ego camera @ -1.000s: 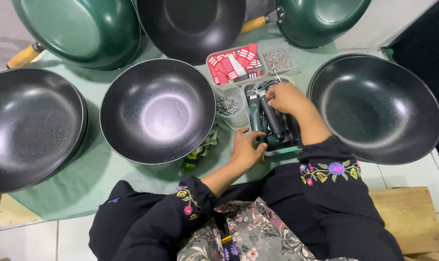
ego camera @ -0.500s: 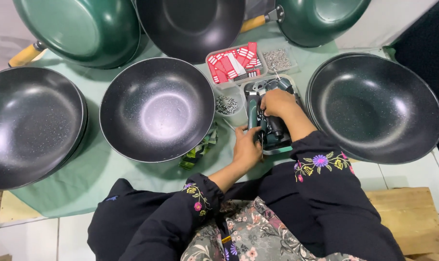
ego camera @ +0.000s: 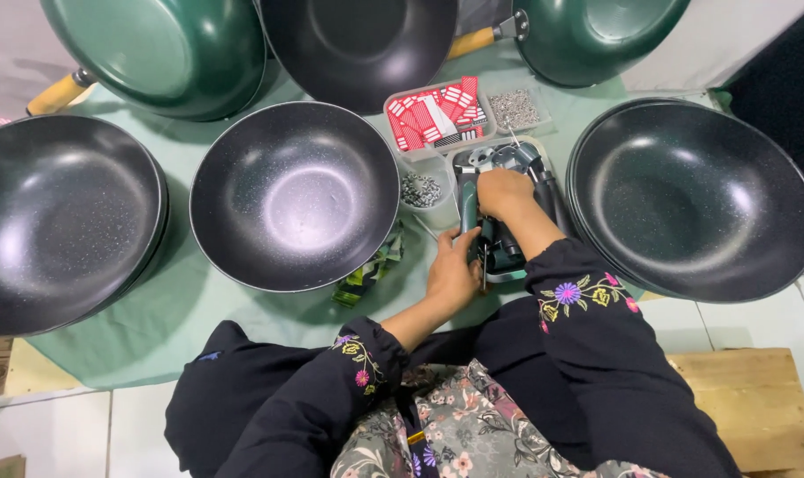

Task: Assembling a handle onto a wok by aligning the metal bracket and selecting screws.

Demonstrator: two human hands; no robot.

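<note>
Cloth of pale green [ego camera: 198, 354] covers the work surface, and everything lies on it. Largest are the dark speckled non-stick woks: one at the far left [ego camera: 57, 221], one in the middle [ego camera: 294, 195], and one at the right [ego camera: 690, 199] that seems to sit on a stack of others. Across the top edge lie three more pans: a green-bodied pan turned bottom-up with a pale wooden handle [ego camera: 154, 49], a dark pan tilted toward the camera [ego camera: 358, 44], and a green pan with a yellow-orange handle [ego camera: 597, 31].

Between the middle and right woks stands a cluster of clear plastic tubs: one holds red-and-white paper packets [ego camera: 437, 115], one beside it small metal screws [ego camera: 514, 108], and a round one nearer the middle wok more small metal parts [ego camera: 420, 188].

Just below these lies a dark green power screwdriver [ego camera: 499, 243] in a shallow tray. The right hand [ego camera: 501, 190] is closed over its upper end. The left hand [ego camera: 453, 274] touches its lower side, fingers curled against it; how firmly it grips cannot be told.

A small crumpled green wrapper [ego camera: 371, 270] lies under the middle wok's rim, near the left hand.
</note>
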